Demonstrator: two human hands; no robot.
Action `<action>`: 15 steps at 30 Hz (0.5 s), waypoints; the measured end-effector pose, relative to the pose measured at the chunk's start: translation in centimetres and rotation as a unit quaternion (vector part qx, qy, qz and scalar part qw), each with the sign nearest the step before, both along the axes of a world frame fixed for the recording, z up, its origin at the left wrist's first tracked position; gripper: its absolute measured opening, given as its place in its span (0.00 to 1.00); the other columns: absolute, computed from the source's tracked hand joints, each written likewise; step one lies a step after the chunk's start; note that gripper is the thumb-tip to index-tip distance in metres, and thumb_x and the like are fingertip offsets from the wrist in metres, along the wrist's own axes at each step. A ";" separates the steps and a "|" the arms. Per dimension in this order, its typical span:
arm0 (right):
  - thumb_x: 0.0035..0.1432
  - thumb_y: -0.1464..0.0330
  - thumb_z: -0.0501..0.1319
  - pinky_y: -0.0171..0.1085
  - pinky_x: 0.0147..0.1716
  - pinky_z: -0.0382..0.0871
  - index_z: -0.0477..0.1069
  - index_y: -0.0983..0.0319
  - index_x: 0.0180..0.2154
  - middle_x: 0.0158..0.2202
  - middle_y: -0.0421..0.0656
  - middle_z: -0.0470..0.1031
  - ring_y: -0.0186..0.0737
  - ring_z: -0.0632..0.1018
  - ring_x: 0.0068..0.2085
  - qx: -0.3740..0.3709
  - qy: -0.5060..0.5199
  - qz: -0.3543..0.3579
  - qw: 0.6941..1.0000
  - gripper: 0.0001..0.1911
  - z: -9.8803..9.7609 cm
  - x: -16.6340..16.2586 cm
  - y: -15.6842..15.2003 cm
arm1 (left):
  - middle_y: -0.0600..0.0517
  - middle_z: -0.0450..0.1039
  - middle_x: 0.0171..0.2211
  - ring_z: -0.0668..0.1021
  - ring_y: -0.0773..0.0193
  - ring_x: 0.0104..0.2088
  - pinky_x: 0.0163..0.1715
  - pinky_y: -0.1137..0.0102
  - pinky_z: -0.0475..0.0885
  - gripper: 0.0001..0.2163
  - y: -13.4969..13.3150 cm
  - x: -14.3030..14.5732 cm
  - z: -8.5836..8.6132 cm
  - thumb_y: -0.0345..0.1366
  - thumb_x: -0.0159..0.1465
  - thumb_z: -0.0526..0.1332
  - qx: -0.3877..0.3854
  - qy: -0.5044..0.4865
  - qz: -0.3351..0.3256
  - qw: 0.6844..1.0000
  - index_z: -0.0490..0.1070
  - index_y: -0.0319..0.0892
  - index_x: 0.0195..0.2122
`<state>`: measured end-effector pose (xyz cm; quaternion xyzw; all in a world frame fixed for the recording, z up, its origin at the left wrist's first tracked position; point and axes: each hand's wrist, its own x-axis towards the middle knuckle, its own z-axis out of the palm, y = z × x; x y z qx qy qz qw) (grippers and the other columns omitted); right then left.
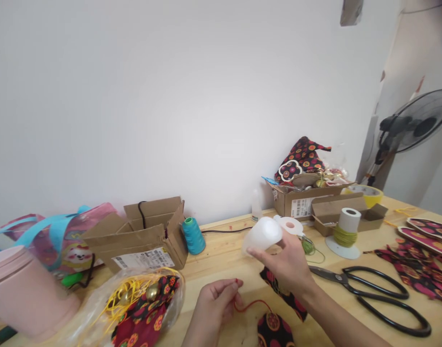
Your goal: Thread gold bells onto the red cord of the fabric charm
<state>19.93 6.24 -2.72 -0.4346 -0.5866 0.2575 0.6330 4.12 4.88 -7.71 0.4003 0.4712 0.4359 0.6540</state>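
My right hand (288, 262) is closed around a white, translucent plastic container (266, 233), held tilted just above the table; its exact kind does not show. To its left, my left hand (219, 301) pinches the end of a red cord (255, 302) between thumb and fingertips. The cord runs to a dark, flower-printed fabric piece (275, 330) at the bottom edge. Under my right wrist lies a strip of the same printed fabric (296, 306), partly covered by the hand. Large black-handled scissors (345, 278) rest right of my right forearm.
A teal thread cone (194, 236), an opened cardboard box (149, 238) and a bag of yellow cord (123, 294) stand left. A filled box (298, 200), a green cord spool (345, 236) and printed fabric (419, 265) are right. A pink bin (29, 294) stands far left.
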 end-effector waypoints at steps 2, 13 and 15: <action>0.39 0.69 0.66 0.33 0.33 0.66 0.67 0.64 0.30 0.28 0.40 0.73 0.37 0.73 0.32 -0.040 0.169 0.031 0.984 0.13 0.0 0.3 0.5 | 0.56 0.66 0.13 0.53 0.81 0.10 0.12 0.79 0.40 0.11 0.1 -0.2 0.0 0.37 0.46 0.64 -0.006 -0.030 0.012 0.999 0.74 0.33 0.26; 0.55 0.56 0.50 0.22 0.12 0.65 0.63 0.68 0.32 0.24 0.42 0.71 0.25 0.69 0.15 -0.449 0.638 0.366 0.506 0.20 -0.1 -0.6 1.6 | 0.55 0.66 0.16 0.54 0.83 0.10 0.09 0.82 0.42 0.16 0.8 -1.1 0.0 0.39 0.36 0.69 -0.040 -0.103 0.033 0.993 0.75 0.34 0.24; 0.56 0.58 0.49 0.21 0.12 0.66 0.62 0.70 0.33 0.25 0.44 0.71 0.25 0.70 0.15 -0.476 0.648 0.351 0.479 0.19 -0.8 -0.8 2.3 | 0.54 0.67 0.16 0.55 0.83 0.10 0.08 0.82 0.42 0.16 0.8 -1.1 0.1 0.40 0.36 0.69 -0.034 -0.095 0.037 0.994 0.75 0.34 0.24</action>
